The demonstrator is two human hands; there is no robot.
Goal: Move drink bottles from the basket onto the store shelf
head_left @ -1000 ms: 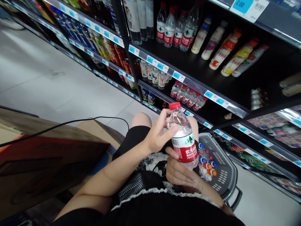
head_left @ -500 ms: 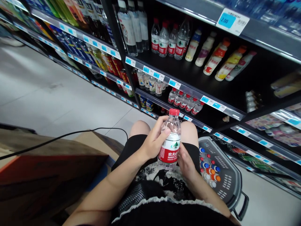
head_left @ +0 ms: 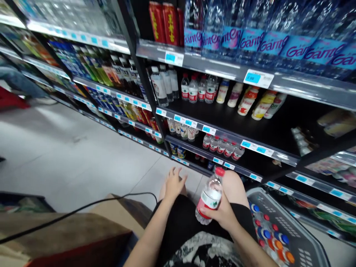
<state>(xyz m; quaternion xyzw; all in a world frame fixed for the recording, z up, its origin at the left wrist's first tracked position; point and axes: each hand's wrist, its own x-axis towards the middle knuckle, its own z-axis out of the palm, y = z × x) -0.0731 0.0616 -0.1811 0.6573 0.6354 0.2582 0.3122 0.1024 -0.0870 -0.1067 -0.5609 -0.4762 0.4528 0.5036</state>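
Observation:
My right hand (head_left: 222, 213) is closed round a small clear water bottle (head_left: 210, 194) with a red cap and a red-and-white label, tilted over my lap. My left hand (head_left: 174, 182) rests on my left knee with its fingers spread and nothing in it, a short way left of the bottle. Similar red-capped bottles (head_left: 221, 145) stand on the black shelf just beyond my knees.
Black shelves (head_left: 222, 129) with blue price tags hold drinks ahead and to the right. A grey basket (head_left: 294, 230) with several capped bottles sits at my right. A cardboard box (head_left: 72, 233) and a black cable (head_left: 83, 207) lie at my left. Pale tiled floor stretches left.
My left hand has let go of the bottle and dropped to my knee. My right hand now holds the bottle alone. The view has tilted upward, showing higher shelves.

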